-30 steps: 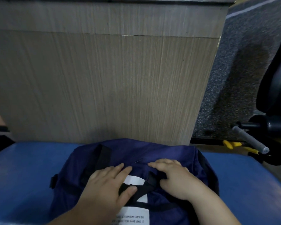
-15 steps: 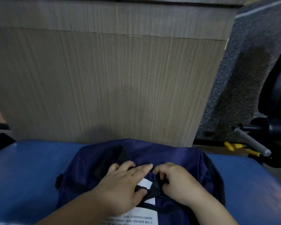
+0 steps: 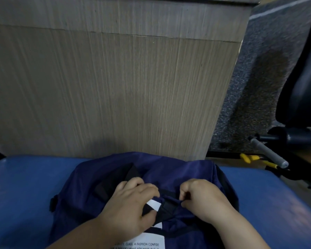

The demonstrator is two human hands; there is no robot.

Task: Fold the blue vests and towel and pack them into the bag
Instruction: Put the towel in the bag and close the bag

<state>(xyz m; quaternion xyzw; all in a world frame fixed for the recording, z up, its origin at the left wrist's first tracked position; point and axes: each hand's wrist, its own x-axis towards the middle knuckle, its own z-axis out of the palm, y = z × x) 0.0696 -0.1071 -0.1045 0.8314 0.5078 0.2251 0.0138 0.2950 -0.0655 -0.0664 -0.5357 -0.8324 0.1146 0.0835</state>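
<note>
A dark navy bag (image 3: 178,166) with black straps and a white printed label (image 3: 149,241) lies on the blue surface (image 3: 25,191) right in front of me. My left hand (image 3: 129,209) lies on the bag's top, its fingers and thumb curled round a black strap. My right hand (image 3: 205,202) pinches the navy fabric and black strap beside it at the bag's middle. The two hands almost touch. No vests or towel show.
A wood-grain panel (image 3: 115,87) rises just behind the bag. To the right are grey carpet (image 3: 255,69), a dark office chair (image 3: 302,78) with a grey lever (image 3: 269,153), and yellow-handled pliers (image 3: 255,159) on the floor.
Both hands have gone from lying fairly flat on the bag to curled grips on its strap and fabric at the middle. The bag's top has bunched up slightly.
</note>
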